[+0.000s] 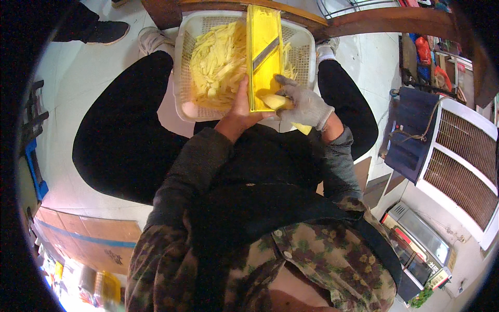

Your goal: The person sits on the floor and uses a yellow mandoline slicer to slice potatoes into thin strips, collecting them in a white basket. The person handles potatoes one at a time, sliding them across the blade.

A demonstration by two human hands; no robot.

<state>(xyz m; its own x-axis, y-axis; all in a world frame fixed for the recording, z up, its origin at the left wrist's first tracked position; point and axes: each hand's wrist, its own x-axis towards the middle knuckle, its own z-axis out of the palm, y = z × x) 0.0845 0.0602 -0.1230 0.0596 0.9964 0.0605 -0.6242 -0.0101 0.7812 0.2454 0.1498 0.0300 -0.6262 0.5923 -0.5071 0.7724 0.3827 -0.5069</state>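
A yellow plastic mandoline slicer with a slanted metal blade lies across a white plastic basket. My bare left hand grips the slicer's near end, thumb along its left edge. In a pale knitted glove, my right hand holds a pale yellow peeled vegetable against the slicer's surface, below the blade. More yellow flesh pokes out under the glove; whether it belongs to the same piece, I cannot tell. Yellow shreds are heaped in the basket, partly hidden by the slicer.
Beyond the basket runs a wooden beam. Another person's dark shoe is on the tiled floor at upper left. Flattened cardboard lies at lower left. On the right are a white louvred panel and a dark blue cloth.
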